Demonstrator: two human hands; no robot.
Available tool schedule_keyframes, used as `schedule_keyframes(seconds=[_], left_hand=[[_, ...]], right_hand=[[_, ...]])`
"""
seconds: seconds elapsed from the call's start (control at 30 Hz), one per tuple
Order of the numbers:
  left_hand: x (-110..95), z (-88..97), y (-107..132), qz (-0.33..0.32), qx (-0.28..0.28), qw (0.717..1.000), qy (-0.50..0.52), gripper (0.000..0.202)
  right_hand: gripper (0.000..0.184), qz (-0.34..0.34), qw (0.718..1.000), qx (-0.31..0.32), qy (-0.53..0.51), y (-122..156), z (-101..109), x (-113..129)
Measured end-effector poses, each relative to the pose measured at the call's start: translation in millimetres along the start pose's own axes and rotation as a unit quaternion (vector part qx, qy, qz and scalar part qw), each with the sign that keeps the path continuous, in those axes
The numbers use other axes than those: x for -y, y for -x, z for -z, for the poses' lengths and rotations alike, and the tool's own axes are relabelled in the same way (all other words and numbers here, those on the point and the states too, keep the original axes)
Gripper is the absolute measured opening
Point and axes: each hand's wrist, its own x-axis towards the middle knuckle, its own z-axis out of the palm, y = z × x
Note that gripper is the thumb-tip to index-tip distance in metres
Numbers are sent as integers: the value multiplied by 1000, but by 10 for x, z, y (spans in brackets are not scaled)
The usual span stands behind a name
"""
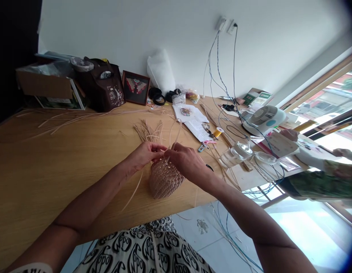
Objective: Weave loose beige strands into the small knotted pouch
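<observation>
A small woven cane basket (pixel 164 180) lies on its side on the wooden table (pixel 65 163), its tan weave tight and rounded. Pale cane spokes (pixel 147 132) fan out from its open end, away from me. My left hand (pixel 144 155) pinches a thin cane strand among the spokes at the basket's rim. My right hand (pixel 187 161) sits just beside it, fingers closed on the strands over the top of the weave. Part of the rim is hidden behind both hands. A long loose strand (pixel 133 191) trails down from the basket toward the table's near edge.
Loose cane strips (pixel 65 119) lie at the table's far left. Papers (pixel 191 123), scissors (pixel 203 147), a yellow spool (pixel 218 132), a glass bowl (pixel 235 155), a white fan (pixel 265 119) and tangled cables sit to the right. A co-worker's patterned sleeve (pixel 315 182) enters from the right.
</observation>
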Motion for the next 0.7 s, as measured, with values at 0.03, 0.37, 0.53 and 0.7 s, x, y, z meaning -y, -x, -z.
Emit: schedule_keyframes(seconds=[0.03, 0.37, 0.53, 0.7], left_hand=[[2, -14, 6, -4, -10, 1000, -4, 34], [-6, 2, -8, 2, -39, 999, 7, 18], [-7, -38, 24, 0, 0, 1000, 22, 21], [-1, -70, 24, -4, -25, 1000, 17, 21]], right_hand=[[24, -9, 1000, 5, -7, 13, 14, 25], [24, 19, 995, -37, -94, 454, 8, 228], [27, 100, 988, -73, -88, 509, -126, 211], [33, 166, 972, -119, -120, 556, -156, 127]])
